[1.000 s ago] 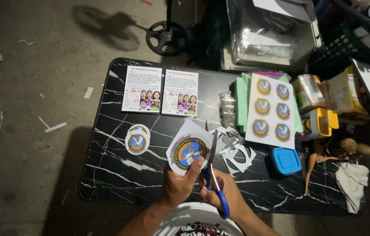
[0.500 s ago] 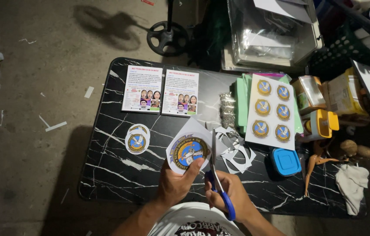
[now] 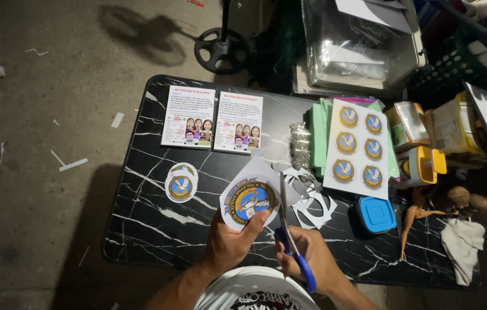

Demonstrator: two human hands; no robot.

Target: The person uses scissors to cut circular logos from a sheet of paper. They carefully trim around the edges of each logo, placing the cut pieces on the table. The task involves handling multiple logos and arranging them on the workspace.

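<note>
We're mid-cut: left hand (image 3: 229, 244) pinches the round emblem cutout (image 3: 249, 201) above the tabletop (image 3: 140, 229), thumb on it; right hand (image 3: 306, 258) is closed on blue-handled scissors (image 3: 289, 229), blades at the cutout's 3 o'clock edge. Next, we'd judge, rotating the paper.

— What is the round paper emblem (image 3: 249, 201) like?

— It is a printed disc, blue and gold in the middle, with white paper around it. It is tilted up over the near middle of the black table.

— And the scissors (image 3: 292, 238)?

— They have blue handles. The blades are open and point far, with the right edge of the paper between them.
</note>
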